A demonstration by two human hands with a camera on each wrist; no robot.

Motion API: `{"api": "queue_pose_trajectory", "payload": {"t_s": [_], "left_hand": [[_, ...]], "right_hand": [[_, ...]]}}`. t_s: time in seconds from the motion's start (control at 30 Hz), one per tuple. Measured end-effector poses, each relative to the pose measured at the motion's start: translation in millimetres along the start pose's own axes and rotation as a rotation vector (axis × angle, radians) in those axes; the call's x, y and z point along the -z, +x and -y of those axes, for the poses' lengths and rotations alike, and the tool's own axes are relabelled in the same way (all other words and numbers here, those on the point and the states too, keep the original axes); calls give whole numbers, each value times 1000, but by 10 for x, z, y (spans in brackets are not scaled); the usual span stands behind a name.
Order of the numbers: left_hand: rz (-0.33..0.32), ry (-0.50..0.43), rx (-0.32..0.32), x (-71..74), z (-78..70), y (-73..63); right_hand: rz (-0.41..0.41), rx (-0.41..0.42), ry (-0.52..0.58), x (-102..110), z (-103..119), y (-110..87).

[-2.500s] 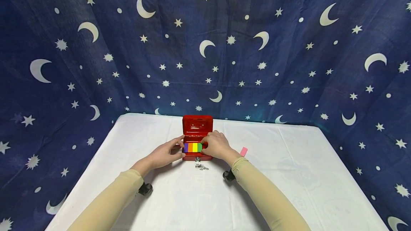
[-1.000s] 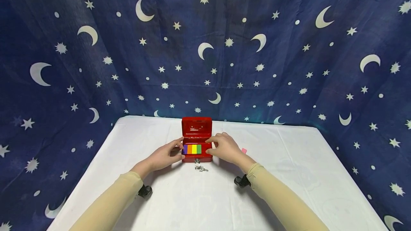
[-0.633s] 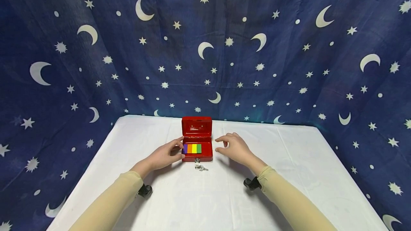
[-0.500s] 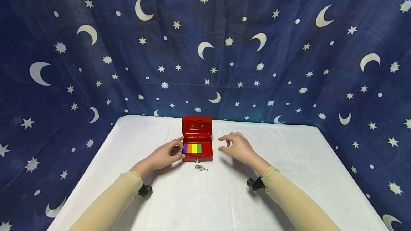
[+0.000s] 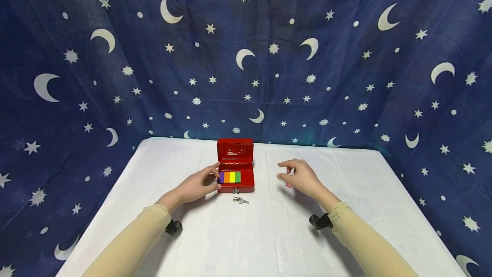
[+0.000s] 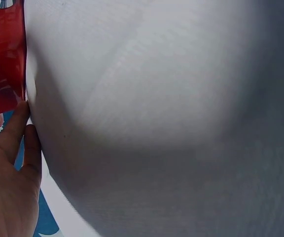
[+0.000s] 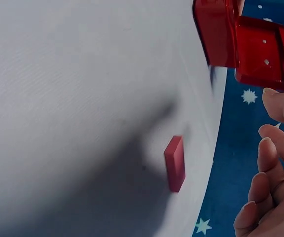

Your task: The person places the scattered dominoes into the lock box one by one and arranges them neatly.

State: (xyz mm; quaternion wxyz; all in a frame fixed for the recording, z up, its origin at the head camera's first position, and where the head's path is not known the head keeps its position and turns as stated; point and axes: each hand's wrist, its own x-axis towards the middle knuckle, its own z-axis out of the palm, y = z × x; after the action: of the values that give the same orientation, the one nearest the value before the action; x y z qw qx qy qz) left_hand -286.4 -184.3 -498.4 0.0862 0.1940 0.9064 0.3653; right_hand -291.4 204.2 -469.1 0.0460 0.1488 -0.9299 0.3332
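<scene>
An opened red metal cash box (image 5: 249,178) stands in the middle of the table, its lid (image 5: 235,150) raised at the back. Inside, flat blocks in purple, orange (image 5: 226,177), yellow and green (image 5: 238,177) lie in a row against the left end. My left hand (image 5: 193,186) holds the box's left side, thumb at the front corner and index finger toward the back. To the right of the box, my right hand (image 5: 302,177) hovers with fingers loosely bent and nothing in them. Under it lies a pink block (image 7: 175,164) on the cloth, mostly hidden in the head view.
At the front of the box hangs a lock (image 5: 236,193) with small keys (image 5: 243,201) lying on the white cloth (image 5: 246,238). A dark blue curtain (image 5: 215,54) with moons and stars surrounds the table at the back and sides.
My right hand has let go of the green block inside the box, drawn out of it and moved right, over the pink block. My left hand stays at the box's side.
</scene>
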Motion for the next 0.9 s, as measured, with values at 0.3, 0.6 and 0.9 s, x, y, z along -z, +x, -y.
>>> {"api": "queue_pose_trajectory", "payload": {"t_s": [0.3,0.6,0.9], "left_hand": [[-1,-5,-14,-2,-6,-14],[5,-5,-4,6,-9,-10],[4,-12,-3,1,-13,-9]], "right_hand": [[-27,-53,-42,22,-198,-109],[-28,-86,-112,11,-380,-232],[-25,-116,-175,-57,-460,-309]]}}
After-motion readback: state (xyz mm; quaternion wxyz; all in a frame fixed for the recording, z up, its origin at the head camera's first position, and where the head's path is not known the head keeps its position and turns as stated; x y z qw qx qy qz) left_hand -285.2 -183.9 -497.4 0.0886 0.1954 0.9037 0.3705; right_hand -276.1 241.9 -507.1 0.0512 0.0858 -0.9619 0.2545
